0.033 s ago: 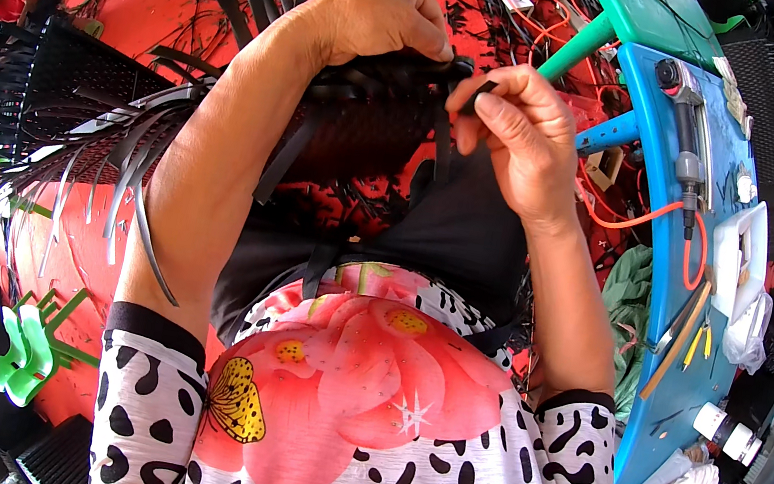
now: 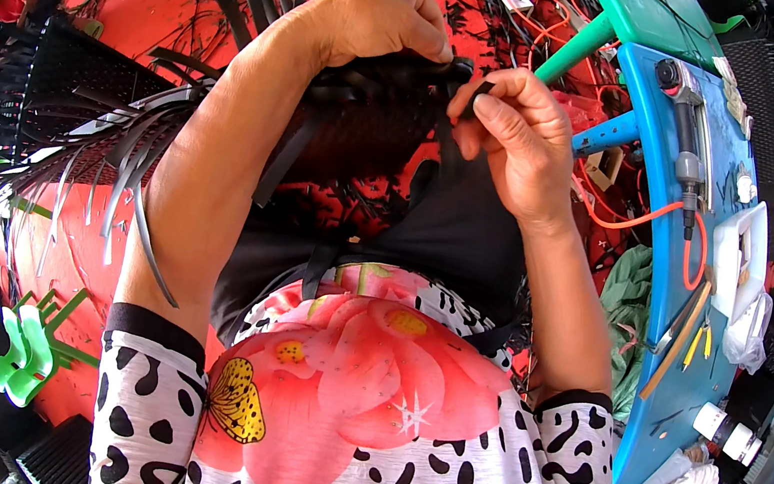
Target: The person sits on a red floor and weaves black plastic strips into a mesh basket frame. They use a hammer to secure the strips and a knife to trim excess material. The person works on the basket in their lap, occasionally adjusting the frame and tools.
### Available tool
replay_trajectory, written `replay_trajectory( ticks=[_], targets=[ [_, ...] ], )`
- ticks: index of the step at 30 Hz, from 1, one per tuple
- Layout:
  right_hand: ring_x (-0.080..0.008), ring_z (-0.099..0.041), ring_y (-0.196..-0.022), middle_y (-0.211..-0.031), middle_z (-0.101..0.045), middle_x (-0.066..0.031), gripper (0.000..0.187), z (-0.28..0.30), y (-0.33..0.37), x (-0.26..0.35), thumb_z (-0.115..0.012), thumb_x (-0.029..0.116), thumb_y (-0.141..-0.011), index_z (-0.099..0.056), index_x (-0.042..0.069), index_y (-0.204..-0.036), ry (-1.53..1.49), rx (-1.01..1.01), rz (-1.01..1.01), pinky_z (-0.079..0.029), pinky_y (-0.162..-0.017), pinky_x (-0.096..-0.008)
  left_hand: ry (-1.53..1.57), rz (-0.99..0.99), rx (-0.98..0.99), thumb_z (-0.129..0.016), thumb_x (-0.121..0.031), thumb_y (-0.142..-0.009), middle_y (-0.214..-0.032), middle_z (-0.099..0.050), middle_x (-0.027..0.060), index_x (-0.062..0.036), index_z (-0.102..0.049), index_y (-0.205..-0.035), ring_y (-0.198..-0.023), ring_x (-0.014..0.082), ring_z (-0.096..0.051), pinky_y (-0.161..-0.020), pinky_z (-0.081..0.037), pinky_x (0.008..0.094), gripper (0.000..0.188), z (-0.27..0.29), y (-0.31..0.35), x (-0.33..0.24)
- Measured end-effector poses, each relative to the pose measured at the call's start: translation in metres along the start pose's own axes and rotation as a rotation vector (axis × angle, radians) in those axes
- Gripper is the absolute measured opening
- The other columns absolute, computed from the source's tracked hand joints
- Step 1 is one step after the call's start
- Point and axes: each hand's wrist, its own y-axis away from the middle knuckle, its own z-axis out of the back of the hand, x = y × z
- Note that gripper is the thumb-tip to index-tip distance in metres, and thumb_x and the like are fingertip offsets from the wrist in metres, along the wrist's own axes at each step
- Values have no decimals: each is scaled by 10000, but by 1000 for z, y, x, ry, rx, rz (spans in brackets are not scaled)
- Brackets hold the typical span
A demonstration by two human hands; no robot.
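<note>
My left hand (image 2: 382, 18) is closed at the upper edge of a dark woven piece (image 2: 352, 140) made of flat black strips. Its fingertips press together there, and what they grip is partly hidden. Just to the right, my right hand (image 2: 522, 142) pinches a flat black strip (image 2: 479, 101) between thumb and fingers. Loose strip ends (image 2: 288, 161) hang from the woven piece in front of my lap. More black strips (image 2: 144, 148) fan out to the left behind my left forearm.
A blue table (image 2: 677, 389) on the right carries a power tool (image 2: 685, 117) with an orange hose, yellow-handled pliers (image 2: 699, 344) and a white bottle (image 2: 727, 434). A green table (image 2: 660, 17) stands beyond it. Scraps litter the red floor (image 2: 85, 265); green chairs (image 2: 25, 355) are at left.
My right hand has shifted very slightly, still pinching the black strip. My left hand stays in place at the edge of the woven piece.
</note>
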Motion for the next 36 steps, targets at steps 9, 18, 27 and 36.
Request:
replay_trajectory(
  ticks=[9, 18, 27, 36],
  targets=[
    [-103, -469, -545, -743, -591, -82, 36, 0, -1, -10, -555, 60, -870, -543, 28, -878, -289, -174, -3, -410, -518, -234, -6, 1, -27, -668, -94, -732, -670, -620, 3, 17, -666, -782, -594, 58, -556, -582, -444, 196, 122, -1, 3, -2],
    [-101, -476, -543, -734, -589, -75, 28, 1, -8, -3, -558, 44, -856, -550, 18, -850, -180, -239, 10, -409, -519, -227, 12, 2, -12, -664, -87, -742, -673, -624, 6, 23, -666, -787, -594, 59, -561, -578, -448, 197, 119, -1, 0, 1],
    [-83, -479, -513, -701, -591, -61, 44, 0, -11, -4, -577, 52, -842, -560, 11, -839, -91, -307, -9, -388, -481, -207, -6, 24, -16, -659, -86, -749, -673, -625, 8, 27, -663, -792, -591, 57, -560, -576, -455, 197, 121, 1, 0, 1],
    [-75, -478, -505, -687, -588, -55, 55, -3, -9, -5, -584, 58, -834, -567, 6, -843, -26, -309, -34, -372, -464, -195, -102, -48, -17, -640, -65, -746, -704, -623, 3, 17, -657, -815, -639, 53, -557, -617, -450, 198, 108, 0, 6, -6]
  ],
)
